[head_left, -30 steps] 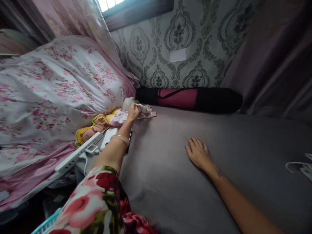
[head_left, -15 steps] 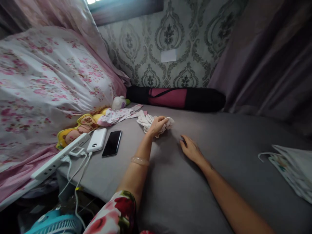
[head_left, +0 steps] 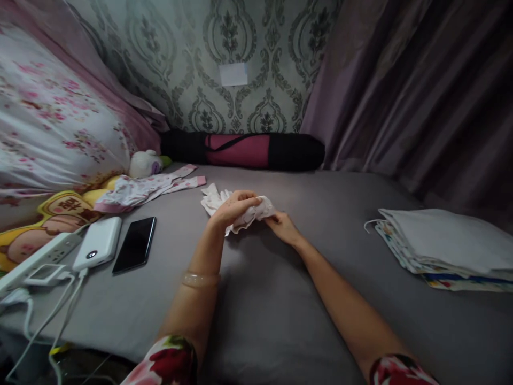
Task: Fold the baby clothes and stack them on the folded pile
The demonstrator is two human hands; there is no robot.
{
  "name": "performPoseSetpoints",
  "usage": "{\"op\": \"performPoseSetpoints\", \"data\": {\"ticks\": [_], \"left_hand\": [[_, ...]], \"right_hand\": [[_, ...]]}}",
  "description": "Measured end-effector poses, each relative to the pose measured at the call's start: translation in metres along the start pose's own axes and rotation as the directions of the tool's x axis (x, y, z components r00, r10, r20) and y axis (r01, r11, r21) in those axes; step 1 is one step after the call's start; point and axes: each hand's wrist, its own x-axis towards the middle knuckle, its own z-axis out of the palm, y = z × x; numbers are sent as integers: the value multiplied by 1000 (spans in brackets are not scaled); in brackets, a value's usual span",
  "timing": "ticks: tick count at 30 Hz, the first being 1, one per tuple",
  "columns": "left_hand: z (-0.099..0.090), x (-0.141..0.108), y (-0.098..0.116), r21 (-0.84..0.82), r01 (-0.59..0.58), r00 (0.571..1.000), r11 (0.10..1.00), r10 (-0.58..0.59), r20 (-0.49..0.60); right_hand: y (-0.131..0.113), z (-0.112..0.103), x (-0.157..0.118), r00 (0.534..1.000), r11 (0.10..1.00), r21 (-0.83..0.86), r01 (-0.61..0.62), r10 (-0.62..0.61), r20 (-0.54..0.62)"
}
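A crumpled white cloth (head_left: 250, 215) with faint pale marks, seemingly a small garment, is bunched up at the middle of the grey sheet (head_left: 264, 310). My left hand (head_left: 236, 206) grips it from above, thumb and fingers closed on the fabric. At its right end my right hand (head_left: 284, 226) pinches the edge, its fingertips partly hidden by the folds. Left of the cloth lie small white patterned trousers (head_left: 146, 188) with pink cuffs. A black phone (head_left: 135, 245) rests flat nearer my left forearm.
A white power bank (head_left: 98, 241) and a power strip (head_left: 44, 256) with cables lie at the left, near a yellow plush cushion (head_left: 60, 219). A long black and pink bag (head_left: 240, 150) lies along the wall. Folded fabrics (head_left: 444, 243) are stacked at the right.
My right hand has moved in from the bare sheet and taken hold of the cloth's right end. My left hand still holds the cloth. The view has turned to the right.
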Motion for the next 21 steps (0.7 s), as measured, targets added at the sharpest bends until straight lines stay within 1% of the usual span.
{"op": "performPoseSetpoints", "data": {"ticks": [2,4,5,7,9,11,12,13,15,16,18,19,20,21], "left_hand": [[-4,-1,-3,14,-13,1000,1000,13,-3],[-7,-1,-5,18,-45,999,999,46,-7],[-8,-2,-5,16,-62,998,998,62,2],[-8,-4,-4,-3,-79,995,997,79,57],[-7,-7,0,-44,-82,983,996,88,161],[-6,-10,5,-89,-92,955,992,113,273],[-5,-11,8,-110,-105,940,988,135,313],[-4,-12,9,-124,-123,929,985,159,336],[-2,-10,9,-123,-151,927,981,183,326],[0,-8,7,-106,-155,937,982,180,300],[6,-1,-2,-37,-154,961,987,158,229],[10,4,-8,8,-152,970,988,147,194],[15,9,-14,52,-153,977,987,143,160],[20,13,-20,92,-159,981,983,147,129]], "right_hand": [[-2,-11,3,996,999,-29,-35,33,-77],[-12,-29,6,978,996,-59,-72,59,-198],[-21,-39,7,966,994,-72,-79,59,-252],[-46,-59,5,945,992,-115,-43,4,-326],[-77,-76,-2,940,976,-219,1,-76,-334],[-108,-89,-12,939,947,-319,20,-128,-319],[-120,-93,-17,936,939,-344,17,-136,-326],[-130,-98,-21,940,936,-352,-10,-112,-323],[-139,-108,-29,957,926,-365,-95,-15,-289],[-137,-114,-31,970,914,-382,-136,45,-238],[-124,-127,-33,984,871,-457,-178,162,-75],[-113,-134,-32,975,841,-509,-181,220,16],[-101,-141,-32,954,805,-564,-184,284,94],[-89,-146,-31,926,758,-622,-197,353,137]]}}
